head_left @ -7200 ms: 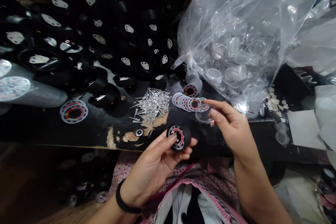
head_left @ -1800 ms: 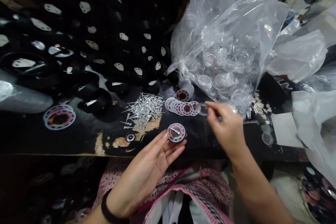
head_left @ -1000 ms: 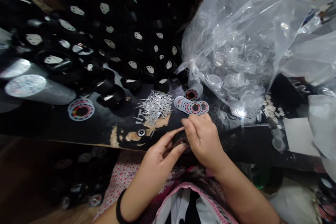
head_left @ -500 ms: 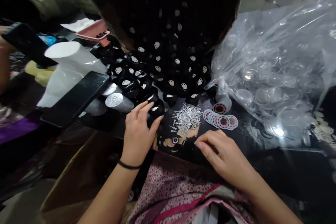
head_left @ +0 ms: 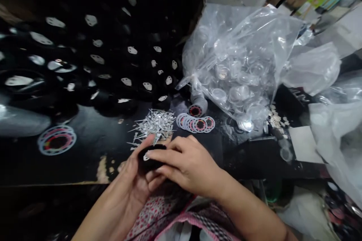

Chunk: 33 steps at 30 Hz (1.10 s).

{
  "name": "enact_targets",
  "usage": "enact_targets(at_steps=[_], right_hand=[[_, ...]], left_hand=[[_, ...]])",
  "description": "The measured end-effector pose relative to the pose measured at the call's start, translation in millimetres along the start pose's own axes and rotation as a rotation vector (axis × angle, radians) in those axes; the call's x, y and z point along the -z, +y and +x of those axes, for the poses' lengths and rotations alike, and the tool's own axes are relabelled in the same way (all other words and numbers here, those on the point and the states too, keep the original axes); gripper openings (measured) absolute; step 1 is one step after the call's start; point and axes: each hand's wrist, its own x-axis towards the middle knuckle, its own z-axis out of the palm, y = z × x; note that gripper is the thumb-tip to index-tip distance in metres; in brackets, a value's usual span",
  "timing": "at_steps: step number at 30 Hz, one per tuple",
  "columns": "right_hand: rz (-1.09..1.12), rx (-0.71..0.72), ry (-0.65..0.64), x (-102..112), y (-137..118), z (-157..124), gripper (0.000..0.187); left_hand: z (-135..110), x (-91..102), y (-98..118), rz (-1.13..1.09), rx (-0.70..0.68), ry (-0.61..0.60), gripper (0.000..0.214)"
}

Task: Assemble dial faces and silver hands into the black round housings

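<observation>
My left hand (head_left: 132,180) cups a small round black casing (head_left: 149,157) with a white tab showing on it, just over the table's near edge. My right hand (head_left: 186,165) lies across it from the right, fingers closed, fingertips pressed on the casing's top. Just beyond the hands lies a heap of small silver pointers (head_left: 154,124). To its right sits a fanned row of round printed dial discs (head_left: 196,123) and a short stack of discs (head_left: 197,107).
Many black casings with white tabs (head_left: 124,83) cover the back of the black table (head_left: 90,147). A big clear bag of transparent lenses (head_left: 240,67) stands at the right. A larger dial ring (head_left: 56,140) lies at the left. White paper (head_left: 304,143) and more bags are at far right.
My left hand reached left into the black casings, then came back with one. My right hand moved onto it. The finished dial piece held earlier is out of my hands.
</observation>
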Motion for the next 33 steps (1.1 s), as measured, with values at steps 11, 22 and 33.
enact_targets(at_steps=[11, 22, 33], right_hand=[[-0.292, -0.578, 0.254, 30, 63, -9, 0.029], [0.485, -0.381, 0.132, 21, 24, -14, 0.034], [0.659, -0.515, 0.43, 23, 12, -19, 0.011]], left_hand=[[-2, -18.4, -10, -0.045, 0.111, -0.035, 0.045], [7, -32.4, -9, -0.201, -0.139, 0.068, 0.037], [7, -27.7, -17, -0.074, -0.196, 0.045, 0.03]])
